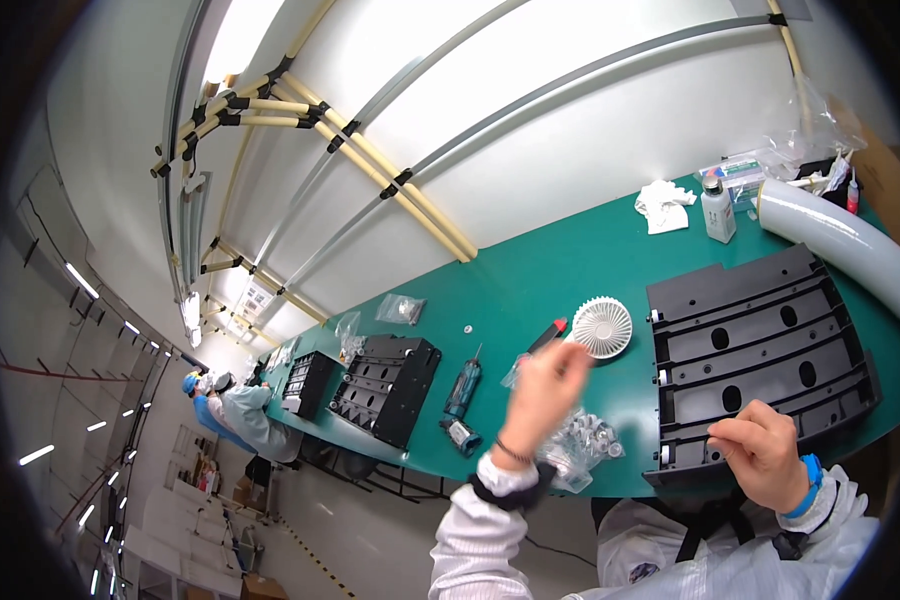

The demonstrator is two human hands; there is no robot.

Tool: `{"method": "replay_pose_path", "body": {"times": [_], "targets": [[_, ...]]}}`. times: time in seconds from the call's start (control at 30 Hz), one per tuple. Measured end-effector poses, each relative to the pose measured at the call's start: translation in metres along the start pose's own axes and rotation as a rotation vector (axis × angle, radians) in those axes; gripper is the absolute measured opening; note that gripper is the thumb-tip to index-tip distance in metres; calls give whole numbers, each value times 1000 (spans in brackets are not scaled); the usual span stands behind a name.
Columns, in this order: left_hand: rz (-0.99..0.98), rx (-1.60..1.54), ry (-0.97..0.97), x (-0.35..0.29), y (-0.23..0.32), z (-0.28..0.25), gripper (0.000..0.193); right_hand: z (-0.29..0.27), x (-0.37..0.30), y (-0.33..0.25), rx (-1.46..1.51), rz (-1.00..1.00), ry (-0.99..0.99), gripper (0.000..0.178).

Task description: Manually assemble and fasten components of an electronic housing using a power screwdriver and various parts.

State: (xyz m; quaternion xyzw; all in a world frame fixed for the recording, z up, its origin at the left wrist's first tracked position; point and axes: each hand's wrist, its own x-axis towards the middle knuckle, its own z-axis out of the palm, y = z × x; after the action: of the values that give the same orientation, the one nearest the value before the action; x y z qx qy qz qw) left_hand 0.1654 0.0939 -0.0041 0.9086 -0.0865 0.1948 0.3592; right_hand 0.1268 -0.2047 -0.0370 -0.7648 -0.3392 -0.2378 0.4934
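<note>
My left hand (545,392) is raised above the green table (530,270), blurred, fingers pinched together near a white round fan grille (602,326); whether it holds anything I cannot tell. Below it lies a clear bag of small metal parts (582,448). My right hand (762,452) rests at the near edge of a large black plastic tray (760,350), fingers curled against its rim. A red-and-black marker (547,335) lies left of the grille.
A teal electric screwdriver (461,400) lies to the left, beside two more black trays (387,385) (308,382). At the far right stand a white bottle (717,210), crumpled tissue (664,205) and a white roll (835,238). Other people in blue caps (205,385) work far left.
</note>
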Motion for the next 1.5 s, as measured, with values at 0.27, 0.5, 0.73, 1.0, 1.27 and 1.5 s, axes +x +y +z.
{"method": "replay_pose_path", "body": {"times": [0.27,0.5,0.73,1.0,1.27,1.5], "targets": [[-381,463,-267,2,-193,-46,17,6,2,6,53,44,-39,17],[-263,781,-307,6,-211,-14,12,1,0,7,7,21,-24,18],[-266,844,-183,-15,-195,-6,11,0,-1,15,77,-43,-61,17],[-234,442,168,-4,-100,-24,11,-65,-12,7,121,-89,15,22],[165,-332,-740,59,144,129,16,-163,-45,35,-266,181,347,16],[588,-240,-810,82,167,222,15,-192,-74,43,-300,263,324,15]]}}
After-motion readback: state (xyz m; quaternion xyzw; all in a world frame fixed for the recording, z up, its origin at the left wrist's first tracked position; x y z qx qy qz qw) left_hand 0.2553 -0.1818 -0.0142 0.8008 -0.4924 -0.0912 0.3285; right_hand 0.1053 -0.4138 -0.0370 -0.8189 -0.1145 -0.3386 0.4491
